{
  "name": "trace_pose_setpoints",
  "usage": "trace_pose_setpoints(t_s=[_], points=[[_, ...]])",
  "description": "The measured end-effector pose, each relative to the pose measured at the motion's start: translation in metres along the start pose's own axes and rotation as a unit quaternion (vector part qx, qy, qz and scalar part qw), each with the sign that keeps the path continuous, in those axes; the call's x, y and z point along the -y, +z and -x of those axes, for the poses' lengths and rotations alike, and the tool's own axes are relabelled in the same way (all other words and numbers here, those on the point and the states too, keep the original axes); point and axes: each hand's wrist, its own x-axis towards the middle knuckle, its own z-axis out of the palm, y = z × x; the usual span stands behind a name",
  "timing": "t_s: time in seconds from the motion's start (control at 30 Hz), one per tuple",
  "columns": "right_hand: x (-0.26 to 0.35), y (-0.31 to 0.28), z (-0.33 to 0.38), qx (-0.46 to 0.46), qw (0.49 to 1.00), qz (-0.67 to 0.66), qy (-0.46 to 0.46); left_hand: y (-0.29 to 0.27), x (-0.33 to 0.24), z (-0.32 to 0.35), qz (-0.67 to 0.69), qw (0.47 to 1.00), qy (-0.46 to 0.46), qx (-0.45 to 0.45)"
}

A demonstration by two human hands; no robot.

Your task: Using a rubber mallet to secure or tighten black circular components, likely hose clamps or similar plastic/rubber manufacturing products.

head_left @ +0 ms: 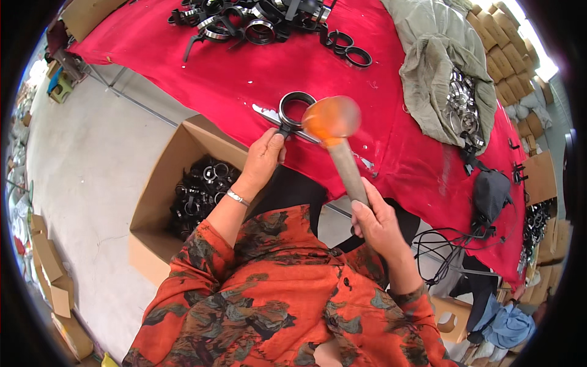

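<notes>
One open cardboard box, smooth-walled and brown, stands at left, holding a tangle of glossy black and silver ring parts. Beside it, a person's left hand, a silver band at its wrist, closes around the short black stem of a round, silver-lined ring over the surface, which is draped in creased red cloth. A flat metal strip shows by the ring. Just right, a mallet with a rounded, motion-blurred orange head slants upward, its grey cylindrical handle gripped by the curled right hand; whether head and ring touch cannot be told. Farther right, a wrinkled olive sack gapes over shiny metal pieces.
</notes>
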Motion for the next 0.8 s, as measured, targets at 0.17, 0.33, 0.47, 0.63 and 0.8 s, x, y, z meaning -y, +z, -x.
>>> trace_pose_setpoints(t_s=[0.17,0.33,0.47,0.63,0.8], points=[[0.041,-0.007,0.006,-0.059,0.995,-0.078,0.005,-0.003,-0.004,0.007,0.0,1.0,-0.013,-0.014],[0.068,0.004,-0.006,-0.017,0.982,0.113,-0.152,0.0,-0.012,0.004,0.002,1.0,-0.019,-0.004],[0.056,0.015,-0.048,0.051,0.974,0.19,-0.115,0.002,-0.007,-0.003,0.015,0.999,-0.028,0.005],[0.099,0.016,-0.052,0.026,0.99,0.095,-0.097,-0.005,-0.011,0.001,-0.006,0.999,-0.036,-0.008],[0.057,0.013,-0.079,-0.08,0.966,0.155,-0.188,-0.002,-0.013,0.002,-0.021,0.999,-0.028,0.0]])
